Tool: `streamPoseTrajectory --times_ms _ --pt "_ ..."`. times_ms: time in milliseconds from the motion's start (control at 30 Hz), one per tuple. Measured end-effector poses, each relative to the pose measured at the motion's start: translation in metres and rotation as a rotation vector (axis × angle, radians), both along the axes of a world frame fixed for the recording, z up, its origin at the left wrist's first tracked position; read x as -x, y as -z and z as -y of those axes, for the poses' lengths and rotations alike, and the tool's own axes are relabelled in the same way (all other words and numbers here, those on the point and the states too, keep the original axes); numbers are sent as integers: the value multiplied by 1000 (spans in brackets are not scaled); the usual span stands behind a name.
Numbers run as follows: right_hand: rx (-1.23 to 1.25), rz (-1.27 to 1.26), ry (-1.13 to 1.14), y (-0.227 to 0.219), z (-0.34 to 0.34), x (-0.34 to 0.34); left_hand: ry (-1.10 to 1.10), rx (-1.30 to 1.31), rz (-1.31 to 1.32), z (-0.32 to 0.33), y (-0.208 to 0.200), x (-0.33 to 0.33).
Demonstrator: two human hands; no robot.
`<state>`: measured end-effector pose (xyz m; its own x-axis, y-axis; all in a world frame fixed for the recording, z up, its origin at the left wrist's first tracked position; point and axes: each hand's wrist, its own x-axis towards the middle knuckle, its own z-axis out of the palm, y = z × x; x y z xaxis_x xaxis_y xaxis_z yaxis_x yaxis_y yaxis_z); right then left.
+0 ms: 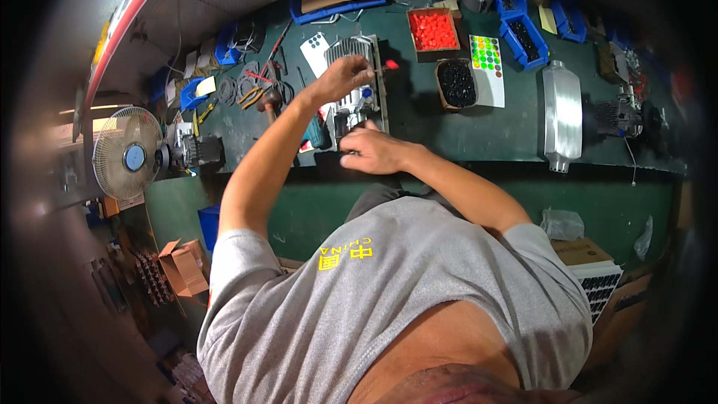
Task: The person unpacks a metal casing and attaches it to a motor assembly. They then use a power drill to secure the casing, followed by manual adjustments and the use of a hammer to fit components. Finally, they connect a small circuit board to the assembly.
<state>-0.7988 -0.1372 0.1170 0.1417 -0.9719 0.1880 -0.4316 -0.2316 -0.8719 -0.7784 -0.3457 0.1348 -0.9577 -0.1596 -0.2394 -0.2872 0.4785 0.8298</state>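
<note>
A silver finned metal motor housing (350, 46) lies on the green bench, its far end showing fins. My left hand (340, 81) is over its middle, fingers loosely bent and apart, with no object visible in them. Just right of those fingertips is a small, blurred red cap (391, 65), apart from the hand. My right hand (374, 152) is at the housing's near end, by the bench edge, its fingers curled inward; whatever they grip is hidden. A small blue part (366, 93) shows on the housing between my hands. Left of it stands a teal power tool (317, 133).
Right of the housing are a box of red caps (433, 29), a container of black parts (457, 84) and a sticker sheet (488, 67). A silver canister (562, 116) lies farther right. Pliers (253, 97) and cables are at left, near a fan (129, 153). Blue bins (523, 41) line the back.
</note>
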Motion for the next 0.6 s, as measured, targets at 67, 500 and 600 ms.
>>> streamPoseTrajectory --times_ms 67,500,600 --pt "-110 450 122 19 -14 19 -88 -67 -124 -10 -9 -2" --pt "-13 1949 507 43 -26 38 -37 -401 -244 -39 5 -18" --pt "20 1944 551 42 -26 27 22 -379 -255 -38 11 -24"
